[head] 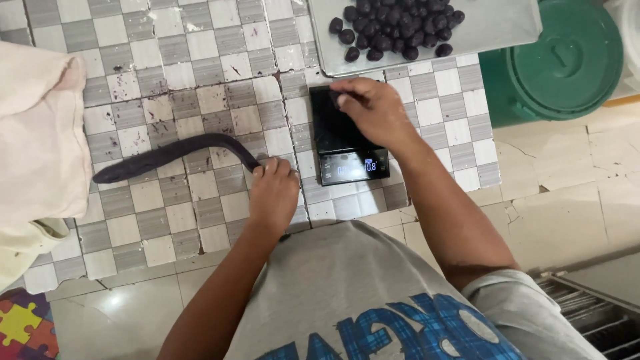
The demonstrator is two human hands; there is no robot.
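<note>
On a checkered tile counter (200,60) lies a long dark rope of dough (167,155), curving from left to centre. My left hand (273,193) closes around its right end. My right hand (373,110) rests over the platform of a small black digital scale (343,143), fingers curled on a small dark piece at its far edge. The scale's display is lit. Behind the scale, a grey metal tray (493,30) holds several dark round dough balls (397,27).
A cream cloth sack (37,147) lies at the counter's left edge. A green lidded bucket (567,60) stands on the floor at the right. A metal rack (593,313) is at bottom right, a colourful puzzle mat (23,327) at bottom left.
</note>
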